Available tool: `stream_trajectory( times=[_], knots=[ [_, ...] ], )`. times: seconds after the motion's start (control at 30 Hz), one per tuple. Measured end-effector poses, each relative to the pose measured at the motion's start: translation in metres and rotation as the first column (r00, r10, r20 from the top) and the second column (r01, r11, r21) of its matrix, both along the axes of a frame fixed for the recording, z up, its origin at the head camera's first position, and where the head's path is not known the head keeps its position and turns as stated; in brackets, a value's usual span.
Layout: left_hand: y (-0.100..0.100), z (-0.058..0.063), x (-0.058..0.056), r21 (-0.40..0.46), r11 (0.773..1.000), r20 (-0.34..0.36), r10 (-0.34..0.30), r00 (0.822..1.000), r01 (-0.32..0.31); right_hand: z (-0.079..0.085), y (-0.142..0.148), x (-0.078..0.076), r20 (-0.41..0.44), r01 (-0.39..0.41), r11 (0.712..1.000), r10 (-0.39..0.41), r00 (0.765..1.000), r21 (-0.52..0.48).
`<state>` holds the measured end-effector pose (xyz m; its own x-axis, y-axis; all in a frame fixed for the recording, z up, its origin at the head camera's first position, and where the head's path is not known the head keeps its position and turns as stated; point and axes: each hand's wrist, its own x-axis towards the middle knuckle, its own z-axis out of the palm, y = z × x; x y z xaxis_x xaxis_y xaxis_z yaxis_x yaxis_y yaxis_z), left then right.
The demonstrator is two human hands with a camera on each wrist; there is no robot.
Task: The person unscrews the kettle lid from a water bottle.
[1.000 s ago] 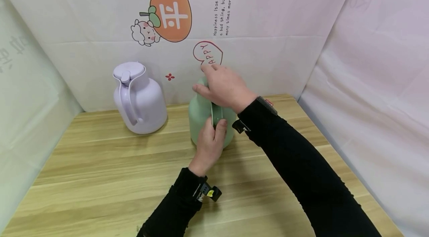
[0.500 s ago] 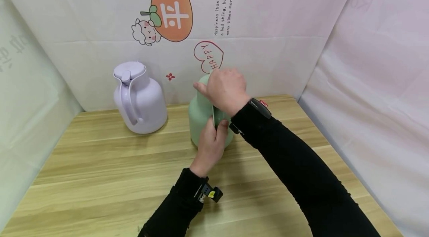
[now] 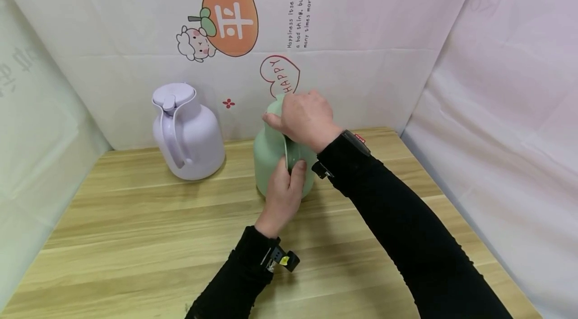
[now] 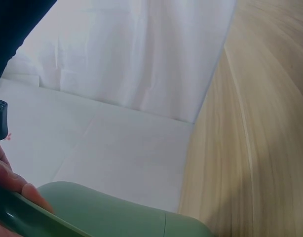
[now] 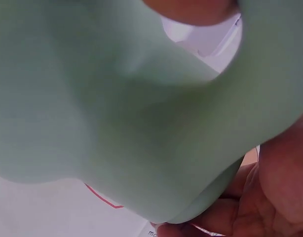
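Head view: the green jug (image 3: 268,156) stands on the table (image 3: 158,238), left hand (image 3: 281,198) gripping its handle (image 3: 291,153), right hand (image 3: 308,117) clasped over its top, lilac jug (image 3: 200,138) well apart! Left wrist: fingers at the handle, jug's body right beside them. Right wrist: green fills the frame, fingers curled against the top's edge, lower right.

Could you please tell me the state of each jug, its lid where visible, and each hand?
Green jug: upright on the table, held by both hands; its lid is hidden.
Purple jug: upright on the table, untouched.
Purple jug's lid: on, closed.
Left hand: gripping the green jug's handle.
Right hand: curled over the green jug's top.
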<state>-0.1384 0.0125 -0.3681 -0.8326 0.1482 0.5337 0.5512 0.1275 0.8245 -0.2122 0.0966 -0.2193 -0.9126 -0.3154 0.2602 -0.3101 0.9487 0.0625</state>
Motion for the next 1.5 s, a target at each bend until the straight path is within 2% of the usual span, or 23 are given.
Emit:
stream_trajectory(
  times=[0.2,0.47,0.83,0.97,1.5],
  knots=[
    [0.000,0.000,0.000,0.004,1.000,0.008,0.006,1.000,-0.006,0.002,0.001,-0.002,0.043,-0.009,1.000,0.008,0.999,0.024],
    [0.000,0.000,-0.001,-0.003,1.000,0.026,0.008,1.000,-0.007,0.002,0.004,-0.005,0.036,-0.064,0.997,0.063,0.997,0.038],
    [0.000,0.003,-0.001,-0.001,1.000,0.053,-0.008,0.999,0.008,0.006,0.007,-0.007,0.084,-0.105,0.995,0.104,0.991,-0.003],
    [0.000,0.004,0.000,-0.006,1.000,0.058,0.009,0.998,-0.009,0.006,0.007,-0.008,0.096,-0.118,0.993,0.121,0.988,-0.030],
    [0.002,0.003,-0.002,0.010,1.000,0.048,0.007,0.999,-0.008,0.009,0.013,-0.014,0.173,-0.199,0.974,0.216,0.961,-0.113]
  ],
)
